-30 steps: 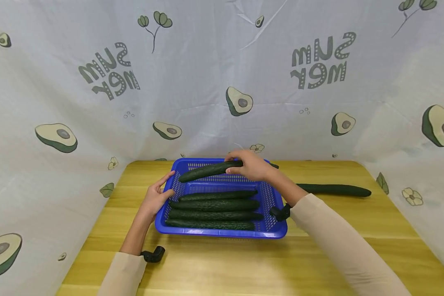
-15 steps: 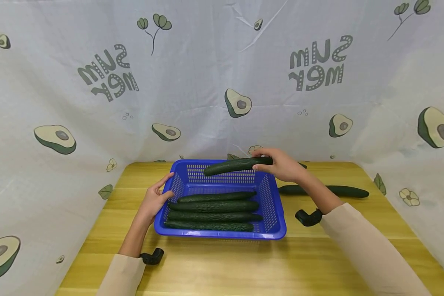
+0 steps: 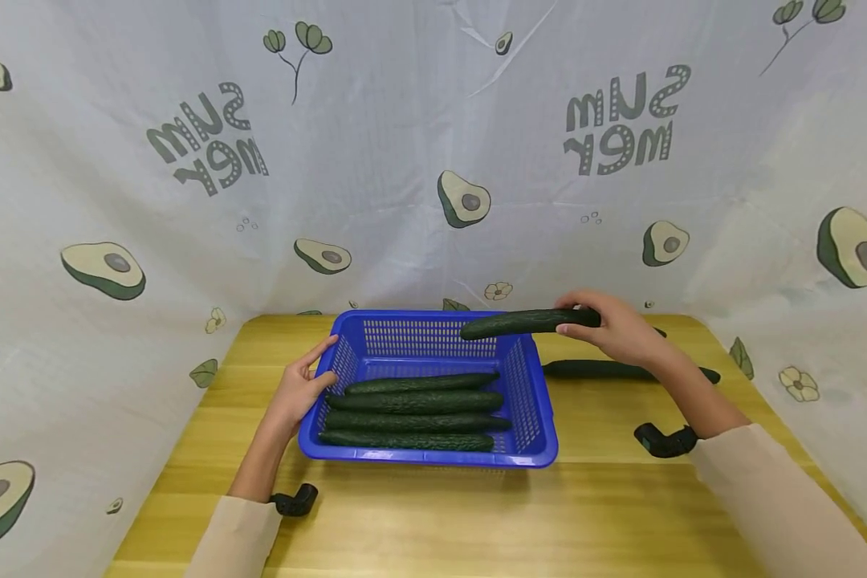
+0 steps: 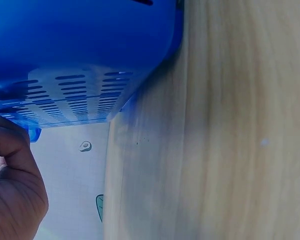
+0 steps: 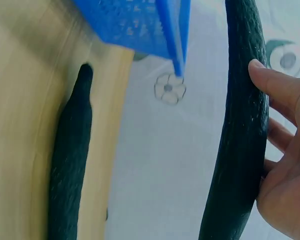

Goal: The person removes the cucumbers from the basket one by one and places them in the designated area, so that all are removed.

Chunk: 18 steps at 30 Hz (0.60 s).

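A blue perforated plastic basket (image 3: 428,457) stands on the table, with several dark green cucumbers (image 3: 422,401) lying side by side in its near part. My left hand (image 3: 298,395) grips the basket's left rim, thumb on the inside; the wrist view shows this hand (image 4: 12,185) beside the slotted outer wall. Raised over the basket's far right corner is another cucumber (image 3: 520,323), held by my right hand (image 3: 617,327) between thumb and fingers. In the right wrist view this cucumber (image 5: 240,130) hangs clear of the table.
On the table right of the basket lies a loose cucumber (image 3: 592,369), partly behind my right forearm. A white cloth (image 3: 376,201) printed with avocados hangs behind and beside the wooden table (image 3: 433,522).
My right hand has carried its cucumber rightward, from above the basket's far part to past its right rim. The left hand and the basket have stayed in place.
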Motion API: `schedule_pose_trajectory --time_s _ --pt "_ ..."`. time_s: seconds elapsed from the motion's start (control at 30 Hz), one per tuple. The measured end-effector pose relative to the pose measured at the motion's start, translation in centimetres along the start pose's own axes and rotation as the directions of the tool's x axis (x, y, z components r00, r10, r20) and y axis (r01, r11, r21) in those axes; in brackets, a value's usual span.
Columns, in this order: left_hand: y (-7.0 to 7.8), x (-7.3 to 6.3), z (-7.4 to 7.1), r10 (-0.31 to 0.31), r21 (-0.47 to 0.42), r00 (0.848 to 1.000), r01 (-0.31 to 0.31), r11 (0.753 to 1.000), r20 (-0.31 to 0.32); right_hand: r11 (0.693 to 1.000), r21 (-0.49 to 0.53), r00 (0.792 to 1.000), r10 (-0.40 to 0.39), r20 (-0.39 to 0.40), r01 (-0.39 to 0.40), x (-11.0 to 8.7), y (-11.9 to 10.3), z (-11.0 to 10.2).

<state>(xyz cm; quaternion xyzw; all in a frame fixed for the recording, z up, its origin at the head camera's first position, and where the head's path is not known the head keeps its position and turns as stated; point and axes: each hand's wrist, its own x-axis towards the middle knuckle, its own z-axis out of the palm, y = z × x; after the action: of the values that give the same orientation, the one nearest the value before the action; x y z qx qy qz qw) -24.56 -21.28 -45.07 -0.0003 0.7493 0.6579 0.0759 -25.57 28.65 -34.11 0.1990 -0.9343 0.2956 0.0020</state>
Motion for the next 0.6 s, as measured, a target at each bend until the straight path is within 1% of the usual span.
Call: schedule_pose_trajectory --time_s 0.2,0.5,0.6 --pt "-0.1 -0.1 0.0 0.000 0.003 1.000 0.000 1.000 0.002 1.000 -0.003 1.000 0.028 -0.011 -0.028 -2.1 1.8 -1.0" --pt "-0.3 -0.1 0.0 0.006 -0.013 1.000 -0.006 1.000 0.012 0.996 -0.050 0.997 0.072 -0.034 -0.074 -4.7 4.4 -2.2" --pt "-0.2 0.0 0.0 0.006 -0.019 1.000 -0.006 1.000 0.015 0.996 -0.055 0.996 0.074 -0.048 -0.077 -5.5 5.2 -2.7"
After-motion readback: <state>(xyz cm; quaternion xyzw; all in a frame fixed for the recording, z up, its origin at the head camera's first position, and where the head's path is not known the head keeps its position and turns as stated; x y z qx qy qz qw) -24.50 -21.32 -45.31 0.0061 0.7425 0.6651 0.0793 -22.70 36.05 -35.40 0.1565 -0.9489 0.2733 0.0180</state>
